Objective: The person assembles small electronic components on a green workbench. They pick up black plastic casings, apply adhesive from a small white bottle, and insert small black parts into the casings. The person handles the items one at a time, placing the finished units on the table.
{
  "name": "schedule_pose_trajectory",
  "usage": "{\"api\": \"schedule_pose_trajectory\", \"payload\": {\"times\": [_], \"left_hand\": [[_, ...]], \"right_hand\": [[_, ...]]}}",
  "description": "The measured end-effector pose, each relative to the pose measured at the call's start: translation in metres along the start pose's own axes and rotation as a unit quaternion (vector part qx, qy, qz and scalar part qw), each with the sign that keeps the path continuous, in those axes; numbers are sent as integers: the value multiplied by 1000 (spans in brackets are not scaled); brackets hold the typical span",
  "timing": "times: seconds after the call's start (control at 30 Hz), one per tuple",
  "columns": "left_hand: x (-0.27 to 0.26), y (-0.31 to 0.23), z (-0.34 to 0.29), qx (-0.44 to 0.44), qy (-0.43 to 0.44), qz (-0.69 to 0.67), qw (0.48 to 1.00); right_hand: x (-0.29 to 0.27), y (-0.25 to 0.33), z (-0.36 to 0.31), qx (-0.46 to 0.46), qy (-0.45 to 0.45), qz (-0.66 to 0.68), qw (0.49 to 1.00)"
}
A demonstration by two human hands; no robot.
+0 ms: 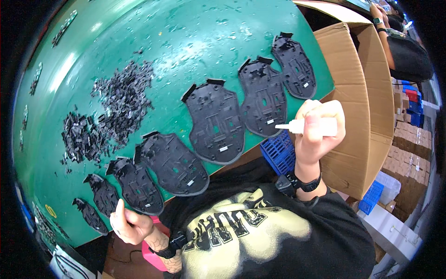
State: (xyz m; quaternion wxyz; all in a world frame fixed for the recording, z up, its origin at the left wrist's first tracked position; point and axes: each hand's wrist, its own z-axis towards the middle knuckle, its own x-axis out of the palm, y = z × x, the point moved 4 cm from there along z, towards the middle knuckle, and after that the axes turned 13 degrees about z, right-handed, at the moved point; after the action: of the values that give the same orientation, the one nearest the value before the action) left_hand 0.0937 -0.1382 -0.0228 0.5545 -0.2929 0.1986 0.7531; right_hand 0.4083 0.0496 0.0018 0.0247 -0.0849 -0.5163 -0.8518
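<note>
— Along the green tabletop (pixel 232 28), seven black shells (pixel 209 111) in a curved row. Which step?
— Applying something from the white bottle (pixel 326 126), I'd judge; next move calls for lining its nozzle (pixel 283 126) up with a shell.
— Hands?
— Right hand (pixel 318 141) closed around the bottle, near the row's right end (nozzle pointing left). Left hand (pixel 132 226) half curled near the left end; can't tell if it pinches anything.

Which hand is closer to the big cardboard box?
The right hand. It holds a white bottle beside the cardboard box. The left hand is much farther away, near the other end of the row of black shells.
</note>
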Motion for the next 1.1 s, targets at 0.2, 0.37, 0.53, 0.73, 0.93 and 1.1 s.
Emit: {"api": "schedule_pose_trajectory", "payload": {"times": [0.2, 0.37, 0.53, 0.73, 0.93, 1.1], "left_hand": [[3, -1, 5, 8, 7, -21, 1000], [2, 0, 5, 25, 11, -35, 999], [2, -1, 7, 27, 9, -50, 998], [2, 0, 4, 21, 15, -52, 998], [2, -1, 7, 33, 9, -58, 998], [-2, -1, 5, 47, -28, -91, 994]], "right_hand": [[33, 0, -15, 14, 93, -2, 996], [49, -4, -17, 12, 119, -74, 990], [57, -2, -18, -4, 163, -101, 981], [60, -2, -19, 2, 174, -116, 978], [58, 1, -14, -21, 109, -51, 992], [61, 3, -20, 7, 130, 31, 991]]}}
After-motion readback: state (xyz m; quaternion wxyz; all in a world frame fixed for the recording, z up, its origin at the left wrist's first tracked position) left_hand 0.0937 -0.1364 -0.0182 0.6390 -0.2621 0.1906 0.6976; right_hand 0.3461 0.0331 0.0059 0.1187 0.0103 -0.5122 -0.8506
